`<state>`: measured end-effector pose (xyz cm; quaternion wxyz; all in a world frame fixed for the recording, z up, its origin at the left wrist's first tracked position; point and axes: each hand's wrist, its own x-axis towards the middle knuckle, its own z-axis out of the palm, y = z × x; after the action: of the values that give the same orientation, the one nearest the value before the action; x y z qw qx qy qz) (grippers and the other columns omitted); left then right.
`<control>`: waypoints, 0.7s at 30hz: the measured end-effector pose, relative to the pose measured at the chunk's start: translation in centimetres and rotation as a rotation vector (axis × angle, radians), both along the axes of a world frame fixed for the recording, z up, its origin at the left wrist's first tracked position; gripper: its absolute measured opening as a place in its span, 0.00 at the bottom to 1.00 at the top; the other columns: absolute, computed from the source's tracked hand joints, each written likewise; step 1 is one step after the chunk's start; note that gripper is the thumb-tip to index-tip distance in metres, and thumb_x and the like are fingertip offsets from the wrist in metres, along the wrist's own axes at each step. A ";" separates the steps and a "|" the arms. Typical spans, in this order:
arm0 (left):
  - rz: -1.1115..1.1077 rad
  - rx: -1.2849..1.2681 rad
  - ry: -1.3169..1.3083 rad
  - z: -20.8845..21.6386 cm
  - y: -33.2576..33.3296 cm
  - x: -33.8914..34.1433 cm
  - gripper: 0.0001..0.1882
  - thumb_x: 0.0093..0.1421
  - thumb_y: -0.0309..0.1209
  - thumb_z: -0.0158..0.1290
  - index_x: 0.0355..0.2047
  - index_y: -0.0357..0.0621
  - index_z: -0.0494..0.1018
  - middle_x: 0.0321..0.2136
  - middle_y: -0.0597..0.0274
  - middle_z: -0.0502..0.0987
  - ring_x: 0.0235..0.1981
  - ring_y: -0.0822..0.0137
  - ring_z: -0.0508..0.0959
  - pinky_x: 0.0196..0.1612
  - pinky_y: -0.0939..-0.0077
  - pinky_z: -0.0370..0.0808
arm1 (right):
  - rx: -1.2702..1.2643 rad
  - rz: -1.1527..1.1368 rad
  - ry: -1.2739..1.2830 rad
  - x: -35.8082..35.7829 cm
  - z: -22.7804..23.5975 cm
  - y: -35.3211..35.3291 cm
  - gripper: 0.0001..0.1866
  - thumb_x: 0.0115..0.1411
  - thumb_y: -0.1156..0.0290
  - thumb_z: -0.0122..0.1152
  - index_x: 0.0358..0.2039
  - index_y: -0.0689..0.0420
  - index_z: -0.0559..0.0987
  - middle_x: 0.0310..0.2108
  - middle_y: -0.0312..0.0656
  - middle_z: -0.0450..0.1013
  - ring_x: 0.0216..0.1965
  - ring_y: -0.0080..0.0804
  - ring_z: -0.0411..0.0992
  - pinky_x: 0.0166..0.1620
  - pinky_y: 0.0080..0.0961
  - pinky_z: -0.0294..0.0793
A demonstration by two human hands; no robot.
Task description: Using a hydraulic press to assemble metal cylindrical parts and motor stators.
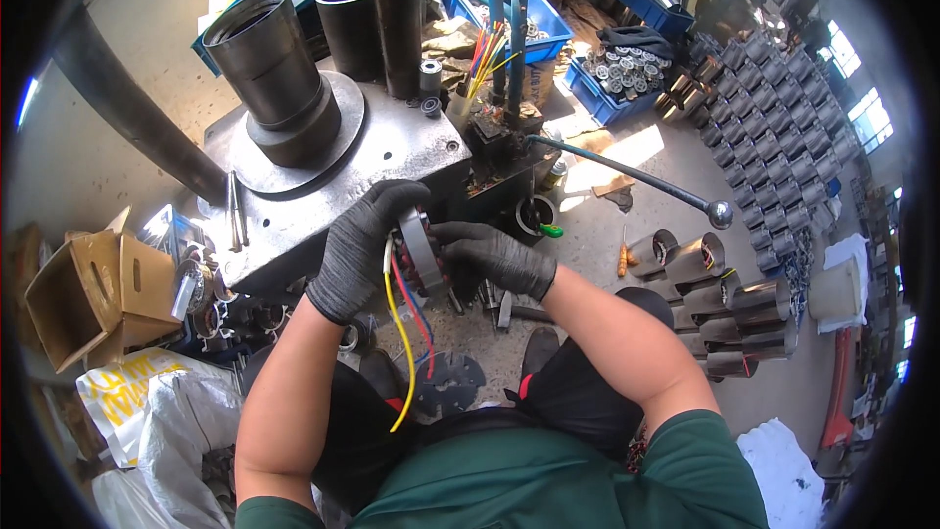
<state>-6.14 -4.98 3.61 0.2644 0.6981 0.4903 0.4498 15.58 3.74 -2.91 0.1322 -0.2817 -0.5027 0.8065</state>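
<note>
A motor stator [421, 253], a steel-grey ring, is held on edge above my lap, in front of the press table. My left hand [354, 250], in a dark grey glove, wraps round its left and upper side. The gloved fingers of my right hand [501, 261] are bent against its right side; their tips are partly hidden. A yellow lead wire [403, 338] hangs longest from the stator, beside a red and a blue one. The windings inside the ring are mostly hidden by my hands.
On the metal press table [392, 152] a large dark cylinder [269, 64] stands on a round base. A ball-ended lever [636, 176] reaches out to the right. Several metal sleeves [715, 304] lie at the right, a hammer [504, 312] below. An open cardboard box [103, 284] sits left.
</note>
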 end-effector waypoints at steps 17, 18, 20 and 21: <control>0.823 -0.035 0.434 0.1 3.1 -5.8 0.28 0.59 0.17 0.49 0.61 0.49 0.72 0.51 0.44 0.77 0.52 0.43 0.78 0.55 0.56 0.75 | 0.999 0.473 -1.361 17.5 -11.0 13.8 0.24 0.58 0.57 0.54 0.49 0.56 0.84 0.51 0.58 0.79 0.54 0.53 0.78 0.58 0.42 0.75; 0.788 -0.011 0.465 0.5 2.9 -6.0 0.30 0.59 0.18 0.52 0.62 0.51 0.71 0.51 0.45 0.77 0.52 0.44 0.78 0.54 0.54 0.76 | 0.970 0.523 -1.385 17.9 -9.4 15.5 0.24 0.58 0.57 0.54 0.50 0.55 0.85 0.53 0.55 0.79 0.55 0.51 0.77 0.58 0.42 0.75; 0.706 -0.019 0.475 1.1 2.5 -5.9 0.32 0.59 0.18 0.52 0.64 0.54 0.69 0.50 0.43 0.77 0.51 0.42 0.78 0.54 0.50 0.76 | 1.023 0.518 -1.318 21.2 -7.4 19.2 0.22 0.58 0.57 0.55 0.47 0.54 0.85 0.48 0.53 0.81 0.52 0.48 0.78 0.55 0.43 0.76; 0.662 -0.022 0.513 1.4 2.3 -5.6 0.33 0.58 0.17 0.52 0.65 0.53 0.69 0.51 0.41 0.77 0.52 0.42 0.78 0.54 0.52 0.76 | 1.046 0.529 -1.251 23.6 -7.0 20.6 0.20 0.59 0.57 0.56 0.45 0.53 0.86 0.45 0.51 0.82 0.48 0.47 0.80 0.53 0.43 0.77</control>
<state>-11.74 -2.73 5.03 -0.0175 0.5893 0.7430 0.3168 39.17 24.32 -9.96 -0.2489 -0.4510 -0.8398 0.1714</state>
